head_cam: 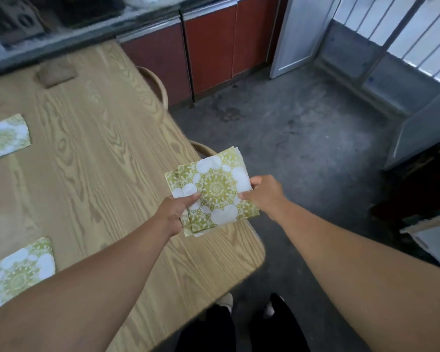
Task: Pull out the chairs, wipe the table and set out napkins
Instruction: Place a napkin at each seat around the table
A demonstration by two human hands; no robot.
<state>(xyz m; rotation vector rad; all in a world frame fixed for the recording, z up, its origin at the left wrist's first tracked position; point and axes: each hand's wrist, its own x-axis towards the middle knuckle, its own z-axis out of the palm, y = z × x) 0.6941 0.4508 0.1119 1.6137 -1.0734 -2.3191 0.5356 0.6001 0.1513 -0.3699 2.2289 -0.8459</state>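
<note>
A stack of green-and-white patterned napkins (215,189) hangs over the right edge of the light wooden table (92,153). My left hand (174,212) grips the stack's lower left side with the thumb on top. My right hand (263,193) pinches its right edge. One napkin (4,137) lies flat at the table's left side, and another napkin (18,273) lies nearer to me on the left. A brown cloth (56,72) rests at the table's far end.
Two curved wooden chair backs (158,82) (203,148) show at the table's right edge. Red-brown cabinets (208,47) stand behind under a dark counter. Grey concrete floor (302,138) spreads to the right, with a white door (297,34) and barred opening beyond. My feet (247,306) stand at the table's corner.
</note>
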